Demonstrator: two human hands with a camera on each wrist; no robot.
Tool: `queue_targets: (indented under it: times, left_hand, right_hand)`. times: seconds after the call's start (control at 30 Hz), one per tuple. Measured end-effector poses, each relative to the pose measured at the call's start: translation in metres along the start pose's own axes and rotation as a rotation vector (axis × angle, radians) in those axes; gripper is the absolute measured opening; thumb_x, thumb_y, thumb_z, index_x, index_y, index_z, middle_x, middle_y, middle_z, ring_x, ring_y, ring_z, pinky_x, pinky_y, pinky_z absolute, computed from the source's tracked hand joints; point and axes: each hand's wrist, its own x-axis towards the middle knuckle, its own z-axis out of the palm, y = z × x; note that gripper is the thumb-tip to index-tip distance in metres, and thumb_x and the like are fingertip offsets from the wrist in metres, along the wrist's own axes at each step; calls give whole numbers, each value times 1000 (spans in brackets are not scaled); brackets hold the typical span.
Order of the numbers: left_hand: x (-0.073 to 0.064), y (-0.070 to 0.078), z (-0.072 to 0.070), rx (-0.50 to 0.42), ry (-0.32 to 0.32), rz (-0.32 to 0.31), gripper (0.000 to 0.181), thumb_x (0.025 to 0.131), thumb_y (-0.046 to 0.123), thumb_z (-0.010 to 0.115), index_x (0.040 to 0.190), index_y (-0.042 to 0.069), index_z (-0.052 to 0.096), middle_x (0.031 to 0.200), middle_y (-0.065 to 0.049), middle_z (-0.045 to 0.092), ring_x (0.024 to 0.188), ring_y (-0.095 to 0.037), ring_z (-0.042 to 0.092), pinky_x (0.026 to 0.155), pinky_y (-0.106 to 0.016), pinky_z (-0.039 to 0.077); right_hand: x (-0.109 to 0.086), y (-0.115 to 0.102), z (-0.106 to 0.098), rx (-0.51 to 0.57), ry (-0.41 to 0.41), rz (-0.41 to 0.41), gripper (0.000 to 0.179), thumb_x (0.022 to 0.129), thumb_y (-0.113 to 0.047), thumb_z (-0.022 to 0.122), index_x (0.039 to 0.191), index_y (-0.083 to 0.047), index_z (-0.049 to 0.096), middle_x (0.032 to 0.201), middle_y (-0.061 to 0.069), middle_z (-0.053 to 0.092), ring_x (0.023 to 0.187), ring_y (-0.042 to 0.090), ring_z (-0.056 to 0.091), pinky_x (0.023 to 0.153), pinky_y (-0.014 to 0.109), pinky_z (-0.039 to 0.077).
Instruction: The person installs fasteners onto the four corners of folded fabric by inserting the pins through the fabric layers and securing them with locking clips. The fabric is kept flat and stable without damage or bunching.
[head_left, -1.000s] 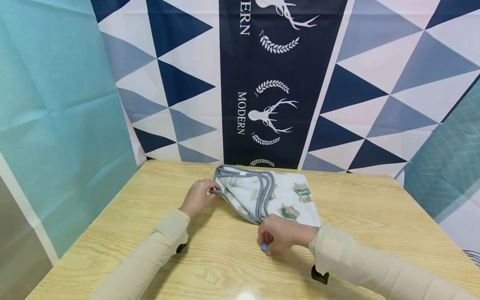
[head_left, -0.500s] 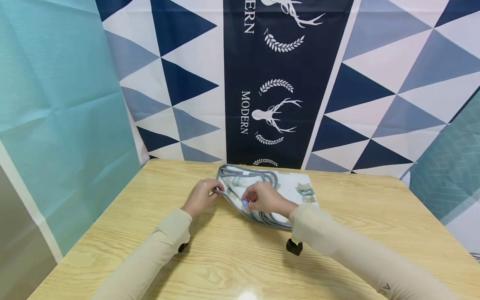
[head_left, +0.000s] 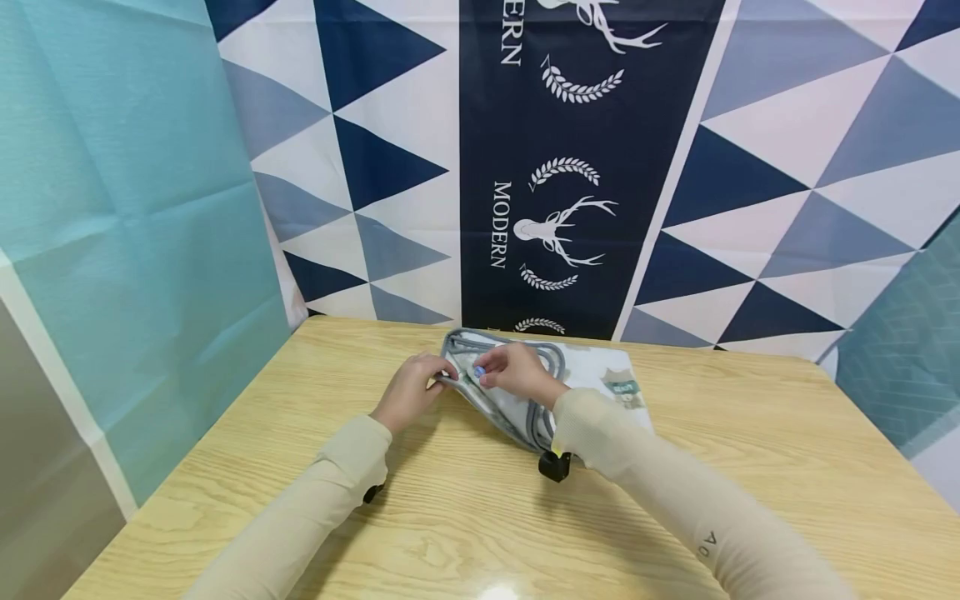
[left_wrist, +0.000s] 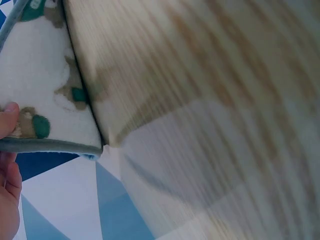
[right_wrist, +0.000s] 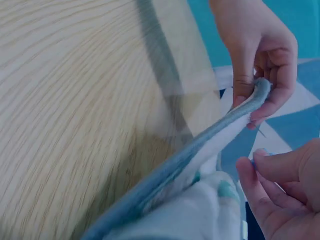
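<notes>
A folded white cloth (head_left: 512, 410) with grey edging and brown-and-green bear prints lies near the back of the table. My left hand (head_left: 414, 390) pinches the edging at its left corner, lifting it a little. In the right wrist view, the left hand (right_wrist: 272, 60) has the raised edge between thumb and fingers. My right hand (head_left: 517, 371) is over the cloth, close to that corner, with a small round blue object (head_left: 478, 372) pinched in its fingertips. The object's kind cannot be made out, and the right fingers mostly hide it in the right wrist view.
The wooden table (head_left: 450, 517) spreads out in front of and beside the cloth. Behind it hangs a patterned fabric (head_left: 405, 233) with triangles and deer heads, and a turquoise sheet (head_left: 150, 250) hangs at the left. A black device (head_left: 555, 467) sits under the right wrist.
My right hand has moved from the table by the cloth's front edge up and left over the cloth, carrying the small blue object. My left hand keeps its hold on the corner.
</notes>
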Motion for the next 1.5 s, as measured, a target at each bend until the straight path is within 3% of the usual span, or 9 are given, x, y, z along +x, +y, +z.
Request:
queue_targets:
  times: [0.2, 0.33, 0.63, 0.9, 1.17, 1.5]
  left_hand:
    - [1, -1, 2, -34, 3, 25, 15, 82, -2, 70, 88, 11, 71, 91, -2, 73, 86, -17, 62, 81, -34, 51]
    - [3, -2, 2, -57, 0, 28, 17, 82, -4, 69, 89, 11, 72, 92, -3, 74, 87, -17, 61, 82, -34, 51]
    - [4, -4, 2, -79, -16, 3, 18, 83, -5, 67, 91, 10, 72, 93, -3, 74, 87, -16, 61, 82, -32, 52]
    - [3, -3, 1, -87, -4, 10, 19, 83, -6, 67, 90, 11, 72, 92, -2, 74, 84, -15, 59, 77, -28, 52]
    - [2, -3, 1, -101, -9, 17, 15, 84, -4, 67, 90, 9, 72, 92, -4, 74, 85, -16, 60, 77, -29, 52]
    - [1, -3, 1, -118, -27, 1, 14, 84, -4, 67, 90, 9, 71, 91, -3, 73, 85, -16, 58, 78, -34, 52]
  right_hand:
    - [10, 1, 9, 287, -9, 114, 25, 87, 2, 64, 112, 7, 66, 101, 23, 72, 74, 13, 72, 82, 34, 59]
    - [14, 0, 12, 382, -11, 153, 27, 88, 5, 61, 115, 9, 64, 104, 27, 70, 74, 10, 70, 86, 38, 58]
    - [18, -3, 13, 374, -10, 167, 28, 88, 6, 60, 116, 8, 64, 105, 25, 70, 72, 7, 68, 88, 38, 57]
    - [18, -2, 15, 389, 2, 186, 27, 88, 6, 60, 115, 6, 65, 105, 24, 70, 79, 15, 72, 88, 38, 57]
    - [16, -2, 17, 361, 19, 133, 26, 87, 8, 61, 112, 8, 66, 102, 26, 70, 70, 7, 68, 86, 39, 58]
    - [16, -1, 18, 338, 37, 102, 26, 84, 8, 63, 110, 8, 67, 98, 26, 71, 68, 6, 66, 84, 40, 58]
